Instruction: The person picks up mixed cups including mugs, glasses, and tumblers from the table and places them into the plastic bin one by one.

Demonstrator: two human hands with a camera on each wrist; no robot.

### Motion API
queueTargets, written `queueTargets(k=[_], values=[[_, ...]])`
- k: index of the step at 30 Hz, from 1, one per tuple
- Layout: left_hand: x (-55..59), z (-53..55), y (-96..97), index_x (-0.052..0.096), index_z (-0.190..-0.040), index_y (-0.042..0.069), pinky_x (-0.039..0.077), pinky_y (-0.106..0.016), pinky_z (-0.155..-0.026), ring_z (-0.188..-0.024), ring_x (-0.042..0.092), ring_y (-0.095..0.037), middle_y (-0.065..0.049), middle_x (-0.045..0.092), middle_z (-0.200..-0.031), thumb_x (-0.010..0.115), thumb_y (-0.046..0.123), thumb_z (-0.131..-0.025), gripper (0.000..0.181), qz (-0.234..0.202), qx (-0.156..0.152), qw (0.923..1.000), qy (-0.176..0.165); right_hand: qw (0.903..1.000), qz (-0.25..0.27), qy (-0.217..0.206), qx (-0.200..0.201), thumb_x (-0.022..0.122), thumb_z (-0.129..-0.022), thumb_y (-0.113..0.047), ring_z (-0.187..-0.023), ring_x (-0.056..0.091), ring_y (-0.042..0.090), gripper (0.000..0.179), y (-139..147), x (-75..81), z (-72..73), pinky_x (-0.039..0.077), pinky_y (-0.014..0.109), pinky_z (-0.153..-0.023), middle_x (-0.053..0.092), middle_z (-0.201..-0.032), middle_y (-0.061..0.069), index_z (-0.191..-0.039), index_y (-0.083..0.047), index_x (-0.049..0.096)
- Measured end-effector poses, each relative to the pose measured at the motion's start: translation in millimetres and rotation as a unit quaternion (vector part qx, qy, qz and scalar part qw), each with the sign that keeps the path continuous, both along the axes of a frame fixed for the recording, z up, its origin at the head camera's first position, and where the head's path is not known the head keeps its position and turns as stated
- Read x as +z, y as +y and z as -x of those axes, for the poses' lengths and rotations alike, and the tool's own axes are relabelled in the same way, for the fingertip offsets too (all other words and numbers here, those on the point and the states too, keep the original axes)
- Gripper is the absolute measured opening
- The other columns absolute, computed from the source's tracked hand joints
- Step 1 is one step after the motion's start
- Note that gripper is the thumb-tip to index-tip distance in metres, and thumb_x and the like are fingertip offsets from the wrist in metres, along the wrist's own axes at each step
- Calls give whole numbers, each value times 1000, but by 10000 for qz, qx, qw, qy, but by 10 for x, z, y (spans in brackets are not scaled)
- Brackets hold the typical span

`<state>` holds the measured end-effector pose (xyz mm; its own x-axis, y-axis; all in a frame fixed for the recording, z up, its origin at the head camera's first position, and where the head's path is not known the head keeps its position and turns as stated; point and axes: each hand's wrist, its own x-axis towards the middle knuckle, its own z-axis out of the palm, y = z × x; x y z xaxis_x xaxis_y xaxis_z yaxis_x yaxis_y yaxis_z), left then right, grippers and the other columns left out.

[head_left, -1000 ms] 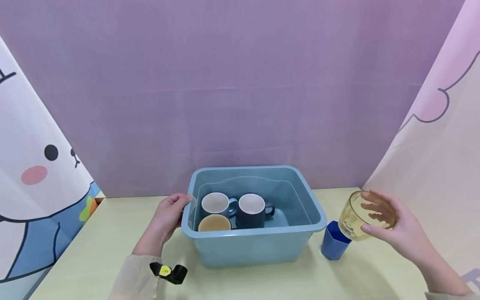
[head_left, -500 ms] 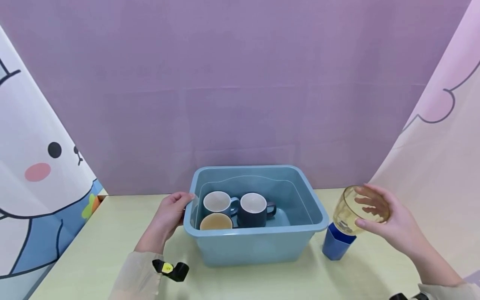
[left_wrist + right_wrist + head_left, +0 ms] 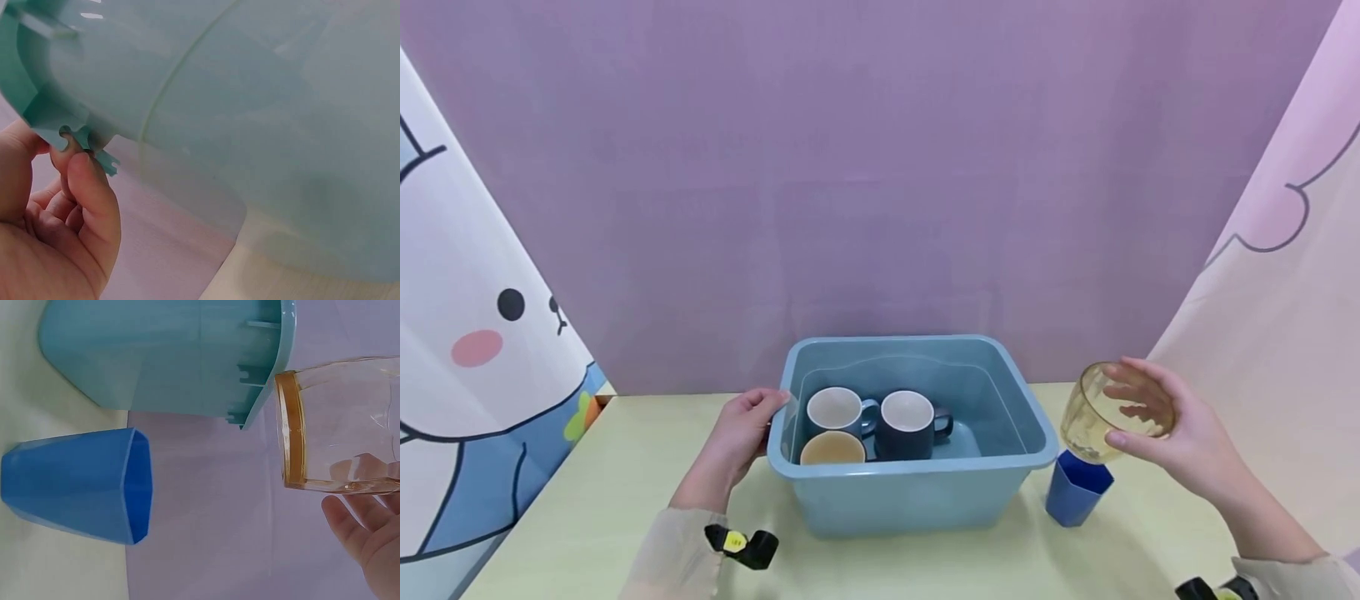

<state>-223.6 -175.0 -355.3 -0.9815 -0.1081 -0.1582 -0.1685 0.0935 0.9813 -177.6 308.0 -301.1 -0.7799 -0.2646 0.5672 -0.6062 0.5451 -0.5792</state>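
My left hand [image 3: 733, 446] grips the left rim of a light blue plastic bin [image 3: 910, 504]; the left wrist view shows thumb and curled fingers [image 3: 97, 194] at the rim's underside. My right hand [image 3: 1195, 442] holds a clear amber glass cup [image 3: 1084, 429] in the air, its thumb and fingers spread around the side. The glass is tilted, its mouth toward the palm. Right below it stands a blue hexagonal cup [image 3: 1070, 500]; the right wrist view shows a gap between this blue cup [image 3: 75, 481] and the glass [image 3: 344, 425].
Inside the bin, on its left side, stand a blue-handled mug [image 3: 835, 408], a dark navy mug [image 3: 902, 442] and a tan-rimmed cup [image 3: 832, 451]. The bin's right part shows bare floor. A purple cloth [image 3: 880, 192] hangs behind the pale table [image 3: 587, 500].
My right hand has carried the amber glass left and slightly up, over the blue cup. My left hand keeps its grip on the bin's rim.
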Motion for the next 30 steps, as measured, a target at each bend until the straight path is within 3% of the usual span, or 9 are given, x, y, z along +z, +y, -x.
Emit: queueTargets(k=[8,19,30], values=[[-22,-13,14,59,-116,3,55,-27,-70,-73,59,-16,-5,62,-93,55,39,-94,43,-1,-30,10000,-2,9997,34,113,201,71,-64,20,-107,56,-7,88,-70,115,12,47,9,-79,53,-132,-19,-141,-3,35],[-14,-9,20,59,-114,4,55,-27,-69,-72,59,-16,-11,63,-97,55,39,-94,41,18,12,10000,8,9998,-116,-32,139,74,-67,14,-102,56,-6,89,-153,249,43,53,15,-67,52,-129,-25,-143,-9,35],[-14,-1,-1,59,-114,4,54,-27,-68,-71,59,-16,-11,63,-96,55,38,-94,40,8,35,10000,28,9995,-195,-86,218,76,-68,10,-103,55,-7,87,-271,317,89,54,16,-67,50,-131,-25,-142,-10,35]])
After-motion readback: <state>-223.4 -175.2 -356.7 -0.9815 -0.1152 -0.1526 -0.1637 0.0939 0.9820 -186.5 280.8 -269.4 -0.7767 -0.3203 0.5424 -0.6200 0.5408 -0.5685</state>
